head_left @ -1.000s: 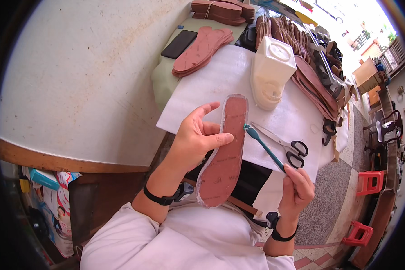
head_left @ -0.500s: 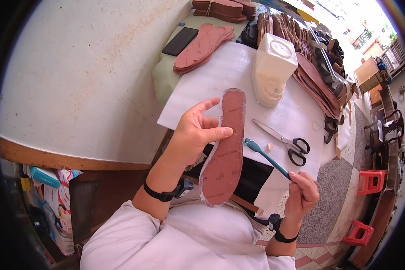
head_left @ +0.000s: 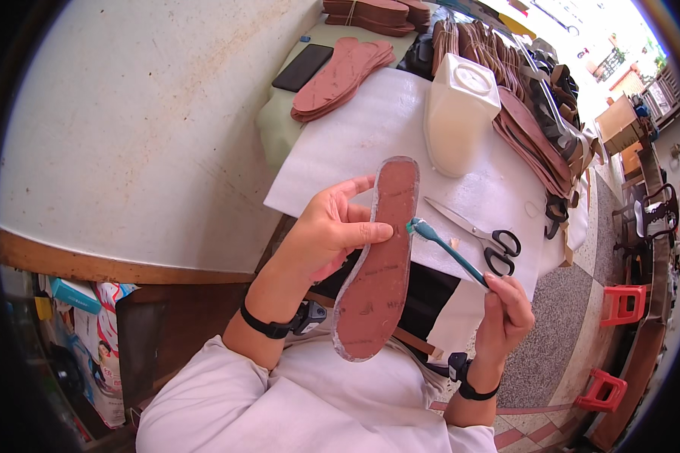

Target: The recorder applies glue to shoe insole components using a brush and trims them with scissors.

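My left hand (head_left: 338,230) pinches a reddish-brown insole (head_left: 376,283) by its left side, thumb on the printed face. A whitish, shiny band runs around the insole's rim. Between the fingertips of my right hand (head_left: 508,303) is the handle end of a teal toothbrush (head_left: 453,253). Its bristle head is at the insole's right edge, seemingly touching it. Beyond the brush, black-handled scissors (head_left: 476,234) lie on the white sheet (head_left: 340,166). A cream plastic container (head_left: 461,113) with a cut-open, blurred lower end rests farther back.
Loose insoles (head_left: 344,79) are stacked beside a black phone (head_left: 303,67). Tied insole bundles (head_left: 370,16) and more insoles (head_left: 533,140) line the back and right. A pale bare board (head_left: 128,151) fills the left. Red stools (head_left: 622,306) stand on the floor at right.
The insole has shifted slightly down toward me and to the right. The toothbrush head has moved up a little along the insole's right edge.
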`<control>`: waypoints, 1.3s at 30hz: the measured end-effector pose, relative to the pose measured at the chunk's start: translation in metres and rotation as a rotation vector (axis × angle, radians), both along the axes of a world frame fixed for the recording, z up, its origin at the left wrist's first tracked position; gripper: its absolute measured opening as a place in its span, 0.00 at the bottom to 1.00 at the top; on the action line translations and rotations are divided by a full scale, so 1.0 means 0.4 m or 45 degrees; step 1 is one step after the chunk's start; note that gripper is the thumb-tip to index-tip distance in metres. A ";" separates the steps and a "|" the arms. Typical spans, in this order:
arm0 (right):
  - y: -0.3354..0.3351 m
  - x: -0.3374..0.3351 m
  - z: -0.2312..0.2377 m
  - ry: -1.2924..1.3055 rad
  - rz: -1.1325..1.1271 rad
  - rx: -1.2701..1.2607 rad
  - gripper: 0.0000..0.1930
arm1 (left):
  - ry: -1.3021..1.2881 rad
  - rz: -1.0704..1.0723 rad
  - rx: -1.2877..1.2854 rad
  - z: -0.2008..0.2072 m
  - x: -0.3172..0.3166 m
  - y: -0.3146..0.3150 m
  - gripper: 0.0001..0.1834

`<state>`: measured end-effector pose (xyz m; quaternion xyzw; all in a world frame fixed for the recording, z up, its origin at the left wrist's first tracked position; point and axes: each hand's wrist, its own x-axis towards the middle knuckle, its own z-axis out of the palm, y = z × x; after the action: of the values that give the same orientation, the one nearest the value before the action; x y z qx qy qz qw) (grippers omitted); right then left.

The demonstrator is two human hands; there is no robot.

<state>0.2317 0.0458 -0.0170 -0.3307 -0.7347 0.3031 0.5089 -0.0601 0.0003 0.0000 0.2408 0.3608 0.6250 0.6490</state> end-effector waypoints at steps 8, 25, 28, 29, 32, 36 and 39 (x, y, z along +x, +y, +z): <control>0.012 -0.017 -0.004 0.037 -0.046 -0.025 0.11 | -0.028 -0.069 0.046 -0.001 -0.002 -0.016 0.49; 0.043 -0.061 0.026 0.010 -0.133 0.041 0.10 | 0.090 -0.105 0.037 0.004 0.020 -0.023 0.51; 0.047 -0.049 0.023 0.054 -0.169 -0.037 0.10 | 0.158 -0.075 0.003 0.011 0.013 -0.031 0.51; 0.047 -0.038 0.017 0.073 -0.217 -0.085 0.10 | 0.187 -0.066 -0.006 0.016 0.011 -0.033 0.50; 0.052 0.005 0.019 0.110 -0.322 -0.180 0.11 | 0.228 -0.011 -0.015 0.028 0.004 -0.034 0.49; 0.047 0.048 0.029 0.096 -0.350 -0.213 0.12 | 0.206 0.212 0.027 0.021 -0.004 -0.039 0.43; 0.029 0.062 0.031 0.040 -0.359 -0.250 0.11 | 0.207 0.413 0.130 0.032 -0.014 -0.030 0.37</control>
<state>0.2567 0.0574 -0.0044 -0.4737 -0.6400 0.3043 0.5228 -0.0657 -0.0119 0.0129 0.2618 0.4139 0.7174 0.4954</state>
